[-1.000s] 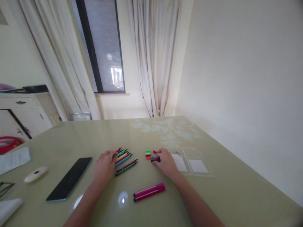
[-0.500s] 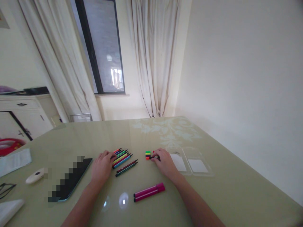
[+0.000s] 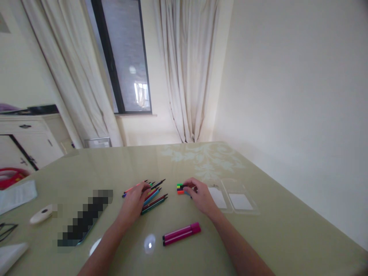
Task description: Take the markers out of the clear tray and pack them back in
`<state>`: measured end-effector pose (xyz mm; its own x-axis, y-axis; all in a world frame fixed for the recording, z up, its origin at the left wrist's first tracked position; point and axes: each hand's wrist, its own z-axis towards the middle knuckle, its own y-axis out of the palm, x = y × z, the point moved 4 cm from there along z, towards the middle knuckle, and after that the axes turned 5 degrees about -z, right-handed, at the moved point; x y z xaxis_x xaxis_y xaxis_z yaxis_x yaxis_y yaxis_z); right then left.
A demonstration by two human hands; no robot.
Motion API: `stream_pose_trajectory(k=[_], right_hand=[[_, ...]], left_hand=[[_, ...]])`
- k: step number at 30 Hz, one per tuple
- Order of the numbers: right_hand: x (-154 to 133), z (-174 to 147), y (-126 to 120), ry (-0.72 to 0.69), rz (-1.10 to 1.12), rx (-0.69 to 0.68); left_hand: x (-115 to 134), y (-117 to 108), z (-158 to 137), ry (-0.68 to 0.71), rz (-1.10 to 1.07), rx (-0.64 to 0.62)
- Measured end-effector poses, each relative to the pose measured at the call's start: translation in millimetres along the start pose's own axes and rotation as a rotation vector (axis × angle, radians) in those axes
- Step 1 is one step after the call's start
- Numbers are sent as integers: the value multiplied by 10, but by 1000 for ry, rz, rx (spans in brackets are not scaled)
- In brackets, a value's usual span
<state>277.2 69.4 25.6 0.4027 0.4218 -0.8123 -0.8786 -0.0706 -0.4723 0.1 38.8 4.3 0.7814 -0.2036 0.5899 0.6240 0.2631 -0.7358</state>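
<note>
Uncapped felt-tip pens (image 3: 153,205) in several colours lie in a slanted row under and beside my left hand (image 3: 132,200). Its thumb and fingers are closed on a black felt-tip pen (image 3: 158,184), whose tip points away to the upper right. A small group of coloured pen caps (image 3: 180,188), green, yellow and orange among them, lies right of the pens. My right hand (image 3: 199,194) bends over the caps from the right, with thumb and fingers pinched around a dark cap, partly hidden. Two magenta markers (image 3: 181,234) lie side by side nearer me.
An opened clear plastic case (image 3: 242,201) with white inserts lies flat beyond my right wrist. On the left are a dark tablet-like slab (image 3: 86,218), a white oval device (image 3: 41,214), glasses (image 3: 8,230) and a folded cloth (image 3: 18,195). The pale green table (image 3: 281,237) meets the wall at right.
My left hand has shifted right over the pens and now has the black pen lifted out of line. My right hand has moved slightly, its fingers drawn closer around the caps.
</note>
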Motion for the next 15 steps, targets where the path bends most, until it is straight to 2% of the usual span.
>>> stream_pose_trajectory(k=[3, 6, 10, 15], right_hand=[[-17, 2, -28, -8, -24, 43], [-28, 5, -48, -14, -43, 61], [-48, 2, -50, -27, -53, 49], [-20, -21, 39, -33, -4, -13]], left_hand=[[268, 124, -44, 59, -198, -80], [424, 180, -83, 64, -248, -111], [440, 179, -92, 62, -252, -107], [481, 201, -113, 124, -267, -129]])
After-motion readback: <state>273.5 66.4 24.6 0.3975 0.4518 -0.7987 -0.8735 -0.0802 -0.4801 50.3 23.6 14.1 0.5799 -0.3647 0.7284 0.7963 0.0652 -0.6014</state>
